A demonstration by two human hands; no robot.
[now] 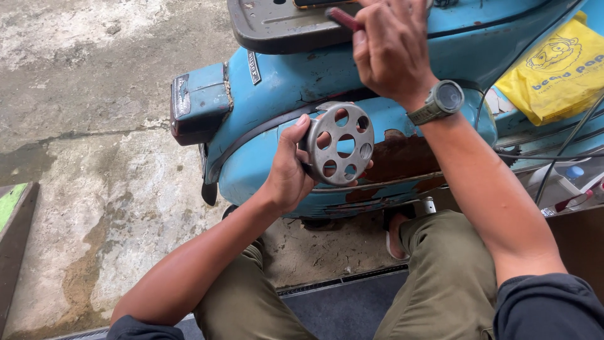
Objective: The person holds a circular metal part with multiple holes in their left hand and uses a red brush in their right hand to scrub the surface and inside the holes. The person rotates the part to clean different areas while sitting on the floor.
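Observation:
My left hand grips a round grey metal cover with several round holes, held up against the side of a rusty light-blue scooter. My right hand, with a grey wristwatch on its wrist, is raised above the cover and closed on a dark red tool handle near the scooter's black seat base. The tool's working end is hidden behind the hand.
A yellow plastic bag lies on the scooter's right side, with black cables beside it. The tail light housing juts left. Rough concrete floor spreads left; my knees in olive trousers are below.

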